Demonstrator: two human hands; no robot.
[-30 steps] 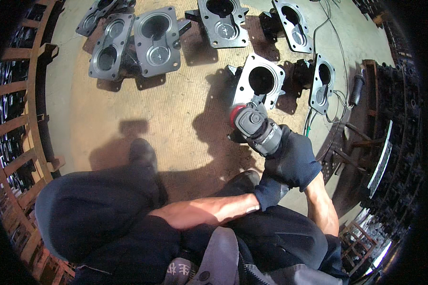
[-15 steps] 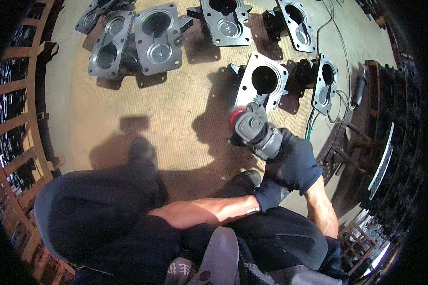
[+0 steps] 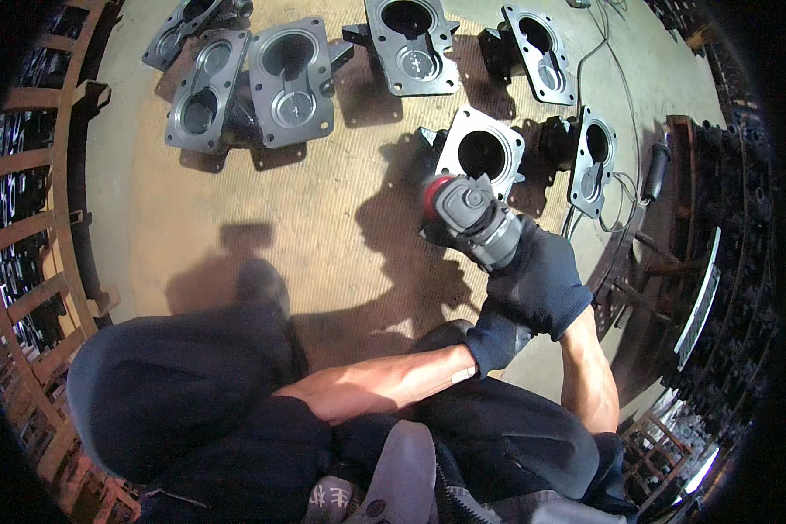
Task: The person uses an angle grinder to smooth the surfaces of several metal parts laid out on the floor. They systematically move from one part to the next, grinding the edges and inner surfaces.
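Both dark-gloved hands, right hand (image 3: 541, 275) and left hand (image 3: 498, 336), fingers wrapped around grey handheld grinder (image 3: 476, 218) (red disc end) beside dark cast-metal housing (image 3: 480, 153) on concrete floor (image 3: 236, 201).

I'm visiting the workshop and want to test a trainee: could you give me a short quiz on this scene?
1. True or false: both gloved hands are on the grinder.
2. Which casting is nearest the grinder's red disc? A) the square casting with a round hole B) the double-hole casting
3. What do the castings lie on?

Key:
1. True: right hand, left hand.
2. A.
3. The sandy floor.
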